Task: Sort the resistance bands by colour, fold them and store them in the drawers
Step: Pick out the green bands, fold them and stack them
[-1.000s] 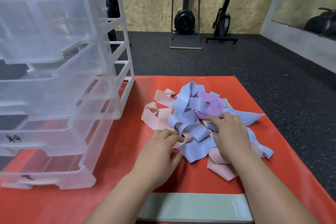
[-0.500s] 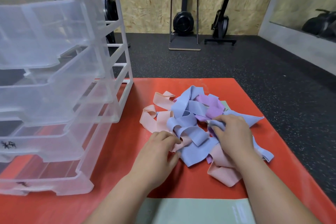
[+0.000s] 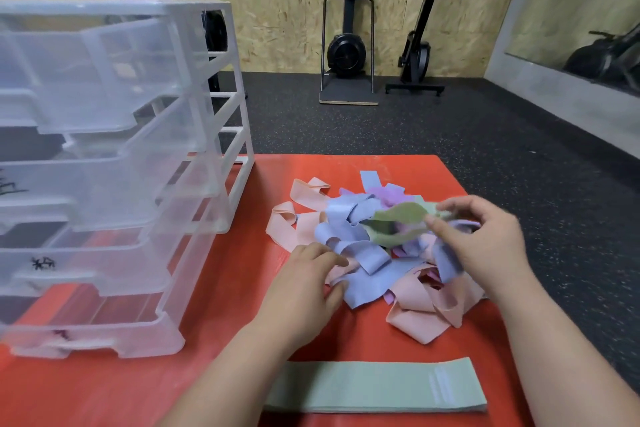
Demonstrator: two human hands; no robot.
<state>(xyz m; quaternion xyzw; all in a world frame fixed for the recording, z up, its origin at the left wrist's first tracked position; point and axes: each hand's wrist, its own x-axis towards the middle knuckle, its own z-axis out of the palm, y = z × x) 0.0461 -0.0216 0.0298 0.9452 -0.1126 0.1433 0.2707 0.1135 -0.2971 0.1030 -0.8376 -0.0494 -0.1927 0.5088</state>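
A tangled pile of resistance bands (image 3: 349, 246) in blue, pink and purple lies on the red mat (image 3: 221, 288). My right hand (image 3: 485, 246) pinches a green band (image 3: 398, 222) and holds it lifted above the pile. My left hand (image 3: 304, 284) rests on the pile's near left edge, fingers curled on a blue and pink band. A flat green band (image 3: 374, 388) lies stretched out on the mat close to me. The clear plastic drawer unit (image 3: 104, 166) stands on the left with its drawers pulled partly out.
Black rubber floor (image 3: 519, 166) surrounds the mat on the right and beyond. Exercise machines (image 3: 346, 52) stand against the wooden back wall. A mirror and low ledge (image 3: 571, 55) run along the right side.
My right hand has pulled a green band out of the pile and lifted it. The pile has shifted with it. My left hand stays on the pile's edge.
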